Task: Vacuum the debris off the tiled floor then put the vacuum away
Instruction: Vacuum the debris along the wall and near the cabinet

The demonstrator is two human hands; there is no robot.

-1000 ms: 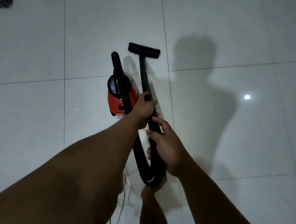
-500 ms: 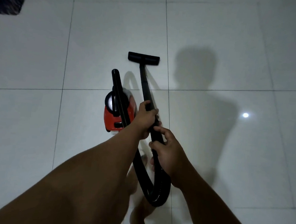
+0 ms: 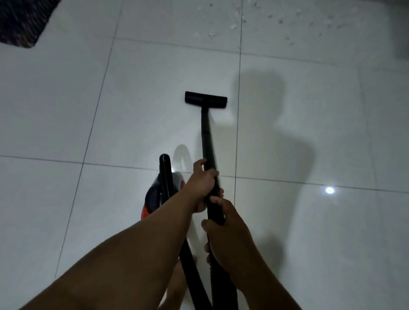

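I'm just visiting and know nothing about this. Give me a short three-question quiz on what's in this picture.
1. True or false: the floor head is already on top of the debris.
2. Multiple choice: what does the left hand grip? A) the wand B) the dark mat C) nothing
3. Fill in: the right hand grips the tube just ____ the left hand, nearer the person.

Key
1. False: the debris lies farther away, near the top of the view, with bare tile between.
2. A
3. below; the red vacuum body sits left of both hands.
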